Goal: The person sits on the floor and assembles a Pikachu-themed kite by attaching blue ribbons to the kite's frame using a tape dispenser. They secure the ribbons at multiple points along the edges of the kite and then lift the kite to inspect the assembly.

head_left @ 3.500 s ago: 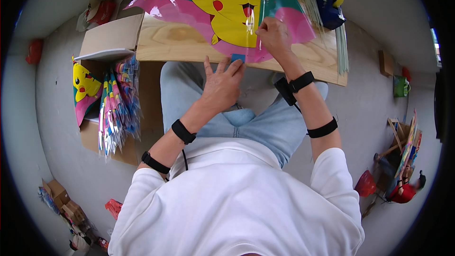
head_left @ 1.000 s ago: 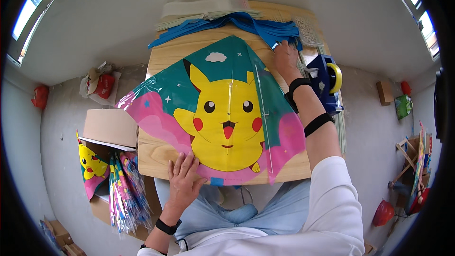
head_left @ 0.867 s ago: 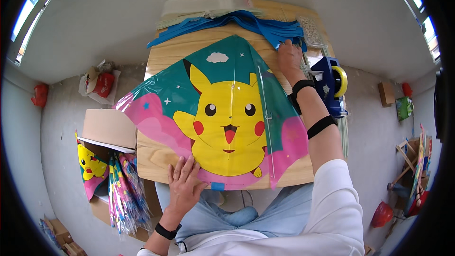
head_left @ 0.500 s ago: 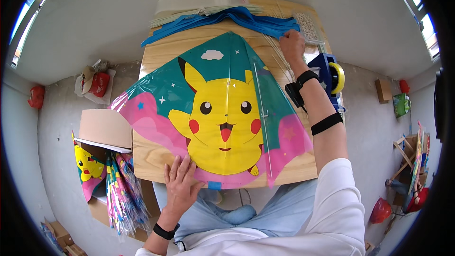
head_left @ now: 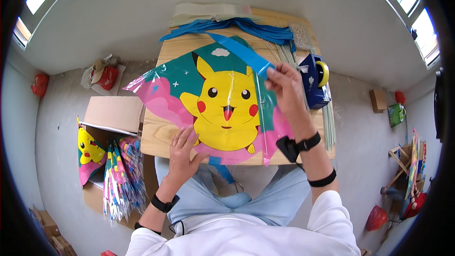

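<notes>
A diamond-shaped kite (head_left: 226,130) with a yellow cartoon figure on green and pink film lies spread on the wooden table. One blue strip (head_left: 241,53) is pinched at its near end in my right hand (head_left: 288,87), raised over the kite's right side; its far end reaches back toward a pile of blue strips (head_left: 239,25). Fingers stretched, my left hand (head_left: 182,154) rests at the kite's lower left edge, holding nothing. Beside it, a blue tail piece (head_left: 222,171) hangs from the kite's bottom edge past the table's front.
Right of the kite stands a blue tape dispenser (head_left: 316,87) with a yellow-rimmed roll. Thin pale sticks (head_left: 329,130) lie along the right edge. A clear bag of small beige pieces (head_left: 302,36) is behind. Rolled kites (head_left: 124,175) fill a cardboard box (head_left: 115,114) at left.
My right hand has come back from the pile toward me, drawing one blue strip out. My left hand stays at the kite's lower edge. The blue piece there now hangs down farther.
</notes>
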The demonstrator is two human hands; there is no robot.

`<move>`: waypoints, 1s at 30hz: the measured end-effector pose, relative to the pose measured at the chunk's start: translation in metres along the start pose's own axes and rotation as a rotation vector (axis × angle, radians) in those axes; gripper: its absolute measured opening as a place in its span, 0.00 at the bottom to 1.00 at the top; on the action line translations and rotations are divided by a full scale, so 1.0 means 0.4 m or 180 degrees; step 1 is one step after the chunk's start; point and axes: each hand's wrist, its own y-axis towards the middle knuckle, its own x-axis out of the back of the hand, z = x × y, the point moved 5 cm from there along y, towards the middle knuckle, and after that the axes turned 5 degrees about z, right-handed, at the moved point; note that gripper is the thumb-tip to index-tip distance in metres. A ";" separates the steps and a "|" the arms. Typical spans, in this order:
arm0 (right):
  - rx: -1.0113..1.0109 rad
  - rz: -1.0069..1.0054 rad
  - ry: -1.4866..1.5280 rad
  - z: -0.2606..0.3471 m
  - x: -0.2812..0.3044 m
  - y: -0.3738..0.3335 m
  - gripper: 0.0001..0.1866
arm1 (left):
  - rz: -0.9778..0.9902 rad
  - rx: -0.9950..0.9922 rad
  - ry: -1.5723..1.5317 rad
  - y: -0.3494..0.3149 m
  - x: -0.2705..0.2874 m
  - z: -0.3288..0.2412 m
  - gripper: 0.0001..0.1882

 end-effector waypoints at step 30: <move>0.0116 -0.0101 0.0671 -0.009 0.042 -0.627 0.05 | 0.1951 -0.1047 -0.0117 -0.303 -0.125 -0.171 0.23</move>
